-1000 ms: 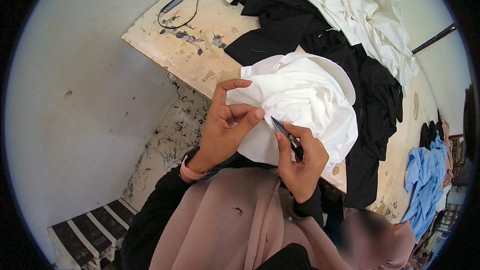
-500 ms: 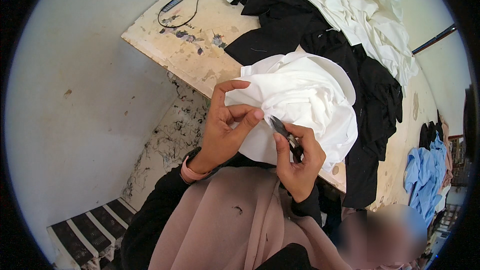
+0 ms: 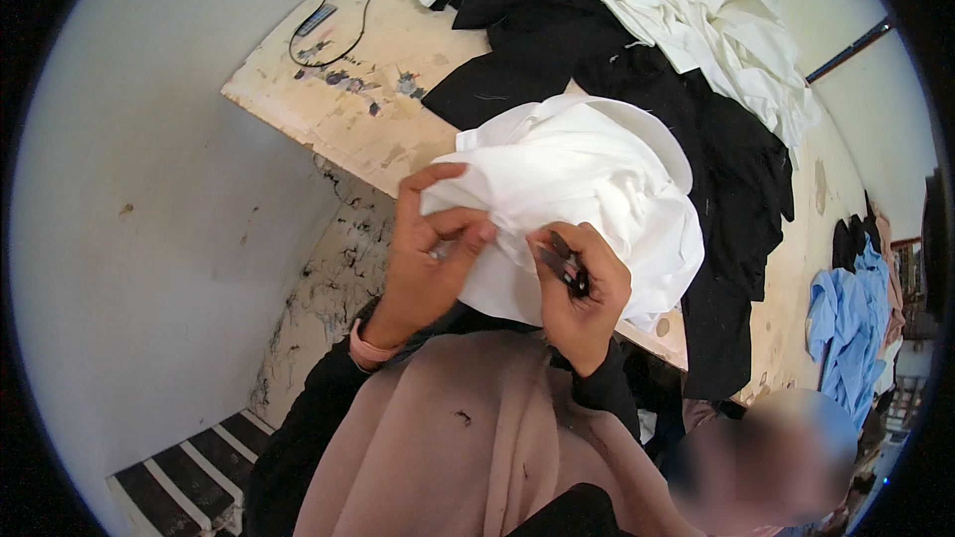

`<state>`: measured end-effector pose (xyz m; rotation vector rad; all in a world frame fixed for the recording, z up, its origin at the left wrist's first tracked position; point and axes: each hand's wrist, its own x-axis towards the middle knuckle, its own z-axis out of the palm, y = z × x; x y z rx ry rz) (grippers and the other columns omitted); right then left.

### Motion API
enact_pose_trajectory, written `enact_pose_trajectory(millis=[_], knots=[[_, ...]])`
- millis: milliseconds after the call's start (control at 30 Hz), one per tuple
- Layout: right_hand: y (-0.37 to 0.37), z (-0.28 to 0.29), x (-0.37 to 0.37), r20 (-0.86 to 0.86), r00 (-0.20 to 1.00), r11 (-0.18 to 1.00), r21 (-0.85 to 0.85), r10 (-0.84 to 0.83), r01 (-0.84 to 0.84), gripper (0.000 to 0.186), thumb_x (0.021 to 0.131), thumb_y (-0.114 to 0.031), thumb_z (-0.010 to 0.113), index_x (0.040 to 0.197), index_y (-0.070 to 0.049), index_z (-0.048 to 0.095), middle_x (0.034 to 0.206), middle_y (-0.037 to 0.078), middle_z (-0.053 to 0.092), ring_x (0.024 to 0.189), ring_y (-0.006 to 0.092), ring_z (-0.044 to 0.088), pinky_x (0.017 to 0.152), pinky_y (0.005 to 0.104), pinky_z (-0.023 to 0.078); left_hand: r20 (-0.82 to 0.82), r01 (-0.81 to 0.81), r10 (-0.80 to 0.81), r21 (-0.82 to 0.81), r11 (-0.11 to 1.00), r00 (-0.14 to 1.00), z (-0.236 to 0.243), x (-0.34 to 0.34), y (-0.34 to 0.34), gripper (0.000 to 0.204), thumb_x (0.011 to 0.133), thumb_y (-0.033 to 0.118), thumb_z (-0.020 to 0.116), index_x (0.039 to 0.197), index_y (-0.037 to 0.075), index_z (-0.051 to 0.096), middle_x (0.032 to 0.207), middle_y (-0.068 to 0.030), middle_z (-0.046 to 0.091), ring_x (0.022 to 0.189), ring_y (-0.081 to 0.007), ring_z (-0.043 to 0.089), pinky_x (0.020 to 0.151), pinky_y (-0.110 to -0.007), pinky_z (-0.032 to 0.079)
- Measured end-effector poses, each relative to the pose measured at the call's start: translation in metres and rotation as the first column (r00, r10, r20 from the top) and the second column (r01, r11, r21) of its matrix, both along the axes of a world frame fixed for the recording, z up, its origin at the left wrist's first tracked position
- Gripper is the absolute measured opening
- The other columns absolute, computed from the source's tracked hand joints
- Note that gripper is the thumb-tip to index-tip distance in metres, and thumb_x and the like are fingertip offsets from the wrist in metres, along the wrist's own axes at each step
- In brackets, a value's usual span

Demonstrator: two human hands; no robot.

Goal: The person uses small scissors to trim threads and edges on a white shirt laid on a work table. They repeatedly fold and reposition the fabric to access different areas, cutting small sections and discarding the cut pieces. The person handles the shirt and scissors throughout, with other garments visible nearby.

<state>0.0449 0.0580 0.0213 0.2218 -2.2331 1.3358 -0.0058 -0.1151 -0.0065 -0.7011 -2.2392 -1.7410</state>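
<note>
A bunched white garment lies at the table's near edge, with a smooth curved flap along its far right side. My left hand pinches a fold of this cloth between thumb and forefinger. In my right hand is a small pair of dark thread snips, tucked into the palm under the curled fingers. The right thumb and fingertip meet right at the cloth, a short way from the left fingertips. Whether they grip a bit of fabric or a thread is too small to tell.
Black cloth pieces spread over the worn wooden table, with a white fabric heap behind. A remote control and a looped cable lie far left. Blue garments sit at right. Another person's blurred head is at lower right.
The snips, which pointed at the cloth by my left fingertips, are now turned back into my right palm. My right thumb and finger have closed together at the cloth. The view has shifted slightly.
</note>
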Motion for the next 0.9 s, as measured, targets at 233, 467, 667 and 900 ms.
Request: enact_pose_trajectory(millis=[233,467,667,900], knots=[[0.036,-0.024,0.045,0.028,0.996,0.966,-0.249,0.084,-0.074,0.008,0.084,0.006,0.063,0.088,0.000,0.061,0.074,0.009,0.059,0.063,0.0165,0.052,0.060,0.0272,0.041,0.293,-0.261,0.267,-0.059,0.964,0.918,0.007,-0.048,-0.055,0.019,0.096,0.010,0.069,0.113,0.002,0.072,0.089,-0.0089,0.076,0.084,-0.0115,0.069,0.078,-0.028,0.052],[0.059,-0.003,0.051,0.004,0.960,0.948,-0.159,-0.278,0.275,0.010,0.093,-0.010,0.068,0.100,-0.001,0.069,0.086,0.009,0.065,0.065,0.0089,0.052,0.058,0.0270,0.037,-0.263,-0.444,0.380,-0.259,0.858,0.887,0.051,-0.061,-0.035,0.018,0.091,0.012,0.073,0.109,0.007,0.072,0.105,-0.0096,0.073,0.095,-0.0209,0.069,0.085,-0.038,0.052],[0.049,-0.001,0.029,0.041,0.999,0.759,0.651,-0.023,-0.009,0.033,0.077,-0.010,0.074,0.110,-0.009,0.072,0.109,0.006,0.072,0.070,0.0143,0.065,0.058,0.0284,0.040,-0.412,-0.016,-0.302,-0.612,0.791,0.860,0.061,-0.084,0.054,0.024,0.087,0.015,0.073,0.111,0.010,0.072,0.107,-0.0076,0.072,0.101,-0.0287,0.067,0.090,-0.037,0.051],[0.039,-0.020,0.046,-0.206,0.976,0.658,0.726,-0.071,0.201,0.036,0.074,-0.010,0.071,0.110,-0.013,0.074,0.125,0.000,0.071,0.056,0.0058,0.052,0.053,0.0243,0.033,-0.166,0.092,-0.173,-0.406,0.909,0.971,0.077,-0.184,0.031,0.015,0.084,0.018,0.080,0.094,0.007,0.079,0.086,-0.0055,0.075,0.078,-0.0145,0.067,0.074,-0.026,0.052]])
